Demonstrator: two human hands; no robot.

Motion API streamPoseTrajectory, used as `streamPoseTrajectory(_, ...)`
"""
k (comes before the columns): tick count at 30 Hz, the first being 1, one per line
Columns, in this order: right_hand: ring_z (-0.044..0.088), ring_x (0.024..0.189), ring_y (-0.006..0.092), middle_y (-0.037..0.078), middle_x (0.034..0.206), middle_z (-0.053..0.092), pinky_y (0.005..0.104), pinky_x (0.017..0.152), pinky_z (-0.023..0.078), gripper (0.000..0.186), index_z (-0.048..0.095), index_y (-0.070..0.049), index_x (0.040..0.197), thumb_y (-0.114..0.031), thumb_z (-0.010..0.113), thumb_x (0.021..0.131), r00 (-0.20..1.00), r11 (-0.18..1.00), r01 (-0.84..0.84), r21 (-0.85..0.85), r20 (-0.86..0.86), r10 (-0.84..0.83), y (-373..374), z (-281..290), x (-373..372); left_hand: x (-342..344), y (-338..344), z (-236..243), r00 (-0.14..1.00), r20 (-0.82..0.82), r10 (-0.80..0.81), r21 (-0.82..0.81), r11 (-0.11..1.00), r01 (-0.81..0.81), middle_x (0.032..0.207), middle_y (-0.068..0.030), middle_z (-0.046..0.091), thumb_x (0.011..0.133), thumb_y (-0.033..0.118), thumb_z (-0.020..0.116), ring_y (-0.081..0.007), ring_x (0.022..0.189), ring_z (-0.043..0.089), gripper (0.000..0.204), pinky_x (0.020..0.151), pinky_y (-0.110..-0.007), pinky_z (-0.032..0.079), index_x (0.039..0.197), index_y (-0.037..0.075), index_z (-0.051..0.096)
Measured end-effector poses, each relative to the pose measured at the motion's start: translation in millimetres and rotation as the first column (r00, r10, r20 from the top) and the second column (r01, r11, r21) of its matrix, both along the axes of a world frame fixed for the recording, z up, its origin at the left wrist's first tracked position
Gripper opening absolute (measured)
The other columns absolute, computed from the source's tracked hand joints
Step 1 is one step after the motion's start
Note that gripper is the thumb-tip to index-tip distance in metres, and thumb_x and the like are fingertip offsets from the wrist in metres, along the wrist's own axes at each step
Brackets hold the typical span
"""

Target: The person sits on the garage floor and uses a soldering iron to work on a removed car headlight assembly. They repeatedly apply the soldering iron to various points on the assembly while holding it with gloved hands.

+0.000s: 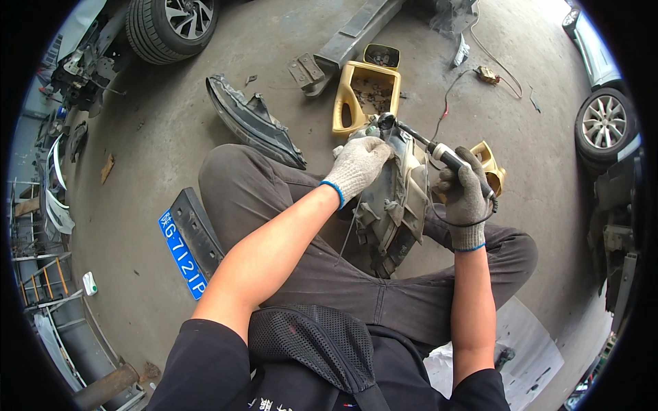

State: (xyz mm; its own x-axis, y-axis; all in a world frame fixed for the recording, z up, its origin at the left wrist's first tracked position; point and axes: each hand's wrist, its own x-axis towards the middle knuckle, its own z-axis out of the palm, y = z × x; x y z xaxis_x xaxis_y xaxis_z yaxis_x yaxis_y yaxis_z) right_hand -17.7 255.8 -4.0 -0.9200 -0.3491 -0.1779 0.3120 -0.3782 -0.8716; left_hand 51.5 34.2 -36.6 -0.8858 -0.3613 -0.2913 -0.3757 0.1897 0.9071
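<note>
Between my legs stands a dusty grey and black car headlight housing (pixel 391 212), with brackets along its right side. My left hand (pixel 358 164), in a knitted glove with a blue cuff, is at its upper left edge. Its fingers are closed, and what they pinch is hidden. A thin dark rod (pixel 347 236) slants down below that wrist. My right hand (pixel 466 198), also gloved, is wrapped around a corded soldering iron (pixel 449 157) with a white and black handle. The iron's thin shaft points up and left toward the housing's top, near my left fingertips.
Ahead lie a cut yellow jug (pixel 348 103) and a smaller tub (pixel 382 56) of small parts. Another headlight (pixel 253 123) lies left, above a blue number plate (pixel 181 253). A yellow container (pixel 492 171) and a socket block (pixel 488 75) are at right. Car wheels (pixel 603 123) stand at both sides.
</note>
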Motion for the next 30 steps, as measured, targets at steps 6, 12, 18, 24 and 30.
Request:
streamPoseTrajectory(6, 0.063, 0.066, 0.0157, 0.012, 0.091, 0.068, 0.0261, 0.059, 0.052, 0.050, 0.051, 0.003, 0.138, -0.022, 0.063, 0.096, 1.000, 1.000, 0.008, 0.003, -0.013, -0.008, -0.6, 0.4, 0.5, -0.2, -0.6, -4.8, 0.998, 0.047, -0.029, -0.072, 0.997, 0.032, 0.088, -0.0078, 0.068, 0.095, 0.040, 0.056, -0.0250, 0.089, 0.060, 0.034, 0.087, -0.041, 0.036, 0.100, 0.012, 0.075)
streamPoseTrajectory(12, 0.064, 0.067, 0.0155, 0.013, 0.092, 0.069, 0.0257, 0.059, 0.052, 0.051, 0.051, 0.003, 0.139, -0.021, 0.063, 0.096, 1.000, 1.000, 0.003, 0.012, -0.014, -0.003, -0.7, 1.6, 1.1, 0.8, -0.2, -2.4, 1.000, -0.018, -0.005, 0.018, 1.000, 0.005, 0.065, 0.0016, 0.058, 0.097, 0.028, 0.063, -0.0066, 0.057, 0.051, 0.026, 0.053, -0.026, 0.040, 0.096, 0.004, 0.072)
streamPoseTrajectory(18, 0.064, 0.068, 0.0155, 0.013, 0.092, 0.069, 0.0258, 0.060, 0.052, 0.051, 0.051, 0.004, 0.138, -0.021, 0.064, 0.096, 0.999, 0.999, -0.030, 0.016, -0.030, 0.031, 3.5, -1.9, -0.9, -0.1, 0.0, -4.9, 0.999, -0.038, -0.007, -0.004, 1.000, 0.007, 0.065, 0.0018, 0.057, 0.097, 0.028, 0.063, -0.0068, 0.057, 0.051, 0.026, 0.053, -0.026, 0.040, 0.095, 0.004, 0.072)
streamPoseTrajectory(24, 0.063, 0.068, 0.0151, 0.012, 0.092, 0.068, 0.0263, 0.061, 0.052, 0.051, 0.051, 0.004, 0.138, -0.022, 0.064, 0.096, 0.999, 1.000, -0.025, 0.004, -0.039, 0.025, 2.8, -2.8, -0.8, -1.0, 0.1, -1.3, 1.000, -0.004, -0.005, 0.030, 1.000, 0.005, 0.063, 0.0024, 0.056, 0.097, 0.028, 0.063, -0.0069, 0.055, 0.050, 0.025, 0.053, -0.026, 0.040, 0.092, 0.005, 0.072)
streamPoseTrajectory(30, 0.064, 0.068, 0.0151, 0.012, 0.092, 0.068, 0.0257, 0.061, 0.052, 0.051, 0.051, 0.004, 0.138, -0.022, 0.064, 0.096, 0.999, 1.000, -0.021, 0.005, -0.030, 0.022, 1.3, -1.7, -0.5, -1.9, -0.4, -3.1, 1.000, 0.005, 0.001, 0.021, 1.000, -0.001, 0.063, 0.0026, 0.056, 0.097, 0.029, 0.063, -0.0067, 0.055, 0.049, 0.025, 0.053, -0.026, 0.039, 0.093, 0.006, 0.072)
